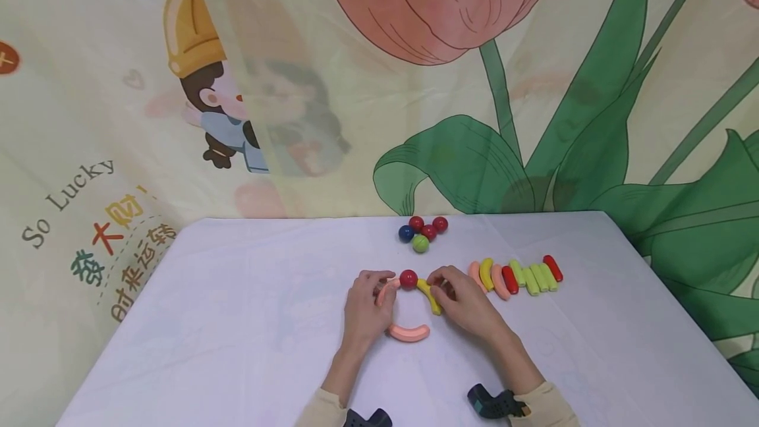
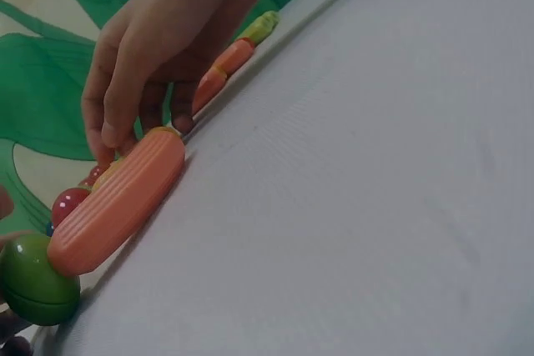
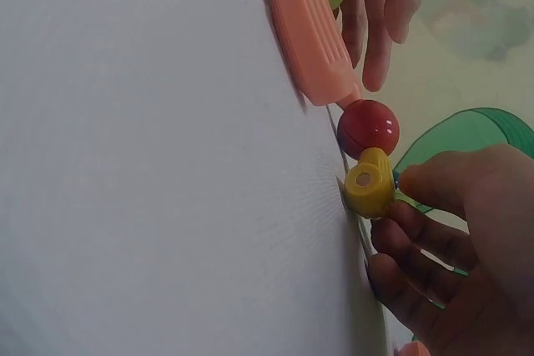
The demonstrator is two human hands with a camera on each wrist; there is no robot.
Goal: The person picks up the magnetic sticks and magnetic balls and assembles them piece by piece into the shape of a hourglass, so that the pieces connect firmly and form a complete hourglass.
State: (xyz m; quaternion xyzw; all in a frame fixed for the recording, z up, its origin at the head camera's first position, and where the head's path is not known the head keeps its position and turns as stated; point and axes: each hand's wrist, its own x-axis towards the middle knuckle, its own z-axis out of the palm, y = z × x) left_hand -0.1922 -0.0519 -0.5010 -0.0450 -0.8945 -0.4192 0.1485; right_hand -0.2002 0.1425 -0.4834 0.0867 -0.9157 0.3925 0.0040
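Fingers of right hand (image 1: 468, 305) pinching yellow stick (image 1: 429, 297), left hand (image 1: 364, 308) pinching pink stick (image 1: 384, 291), red ball (image 1: 408, 279) between them, mid-counter (image 1: 237, 321).

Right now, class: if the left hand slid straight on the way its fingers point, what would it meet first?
Most likely the red ball, just beyond the left hand, which holds a pink curved piece; depth is unclear.

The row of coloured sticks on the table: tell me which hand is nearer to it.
Right. The right hand sits just beside the near end of the row of coloured sticks, gripping the yellow stick. The left hand lies beyond the red ball, farther away.
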